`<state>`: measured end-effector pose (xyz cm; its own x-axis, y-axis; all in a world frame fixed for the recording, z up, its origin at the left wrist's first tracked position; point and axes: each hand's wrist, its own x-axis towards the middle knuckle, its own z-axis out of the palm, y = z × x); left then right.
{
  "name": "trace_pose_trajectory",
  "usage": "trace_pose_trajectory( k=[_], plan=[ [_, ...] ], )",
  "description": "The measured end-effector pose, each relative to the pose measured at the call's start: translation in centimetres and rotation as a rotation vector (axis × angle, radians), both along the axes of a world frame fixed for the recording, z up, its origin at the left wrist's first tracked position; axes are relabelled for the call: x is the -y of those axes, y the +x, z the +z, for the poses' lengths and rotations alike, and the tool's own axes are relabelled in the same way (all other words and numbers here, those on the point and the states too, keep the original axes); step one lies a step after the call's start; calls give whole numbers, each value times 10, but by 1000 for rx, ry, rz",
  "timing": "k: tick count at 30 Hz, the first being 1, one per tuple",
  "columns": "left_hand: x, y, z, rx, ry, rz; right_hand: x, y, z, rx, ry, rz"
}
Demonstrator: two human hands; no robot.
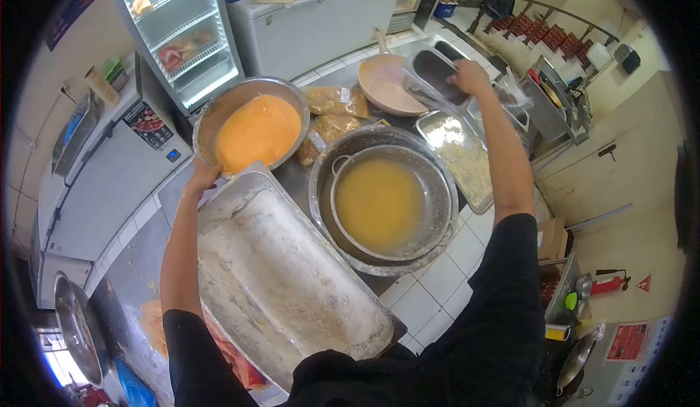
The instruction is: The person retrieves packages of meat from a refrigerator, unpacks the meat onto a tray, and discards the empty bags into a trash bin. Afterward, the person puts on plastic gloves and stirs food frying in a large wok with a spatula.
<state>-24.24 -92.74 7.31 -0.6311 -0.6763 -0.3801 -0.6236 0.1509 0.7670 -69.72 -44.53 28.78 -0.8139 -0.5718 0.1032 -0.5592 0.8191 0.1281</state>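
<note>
My left hand [205, 177] grips the near left rim of a steel bowl [301, 100] holding orange batter [259, 134]. Just below that hand lies the corner of a deep metal tray [332, 244] coated with white flour [284, 261]. Stretched out to the far right, my right hand [470, 78] is over a black container [435, 72]. Its fingers are curled closed, and what they hold, if anything, is hidden. Clear plastic [430, 92] lies close by. Between my arms, a steel pot [437, 225] of yellowish liquid sits inside a larger basin [321, 217].
Bagged brown food [337, 102] and a pale frying pan [390, 86] lie behind the basin. A crumb-dusted tray [463, 163] is under my right arm. A lit glass-door fridge [182, 35] and chest freezers [321, 21] stand beyond; a steel bowl [76, 327] is at lower left.
</note>
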Motion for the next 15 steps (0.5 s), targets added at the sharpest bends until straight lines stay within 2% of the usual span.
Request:
trace_pose_trajectory(
  k=[2, 4, 6, 8, 10, 13, 15],
  plan=[
    [-8, 6, 28, 87, 5, -67, -40, 5, -13, 32, -63, -103],
    [-10, 12, 35, 129, -40, -132, -71, 12, -35, 8, 2, -197],
    [-4, 13, 25, 23, -170, -37, -102, 0, -73, 58, 79, -277],
    [3, 17, 17, -56, -384, 30, -138, -9, -127, 120, 99, -324],
    [11, 16, 15, -116, -681, 37, -150, -3, -150, 66, 16, -328],
    [-50, 5, 86, -212, -954, -65, -165, 13, -154, 163, -119, -351],
    [-98, -9, 124, -309, -949, -196, -171, 19, -157, 129, -189, -306]
  ],
)
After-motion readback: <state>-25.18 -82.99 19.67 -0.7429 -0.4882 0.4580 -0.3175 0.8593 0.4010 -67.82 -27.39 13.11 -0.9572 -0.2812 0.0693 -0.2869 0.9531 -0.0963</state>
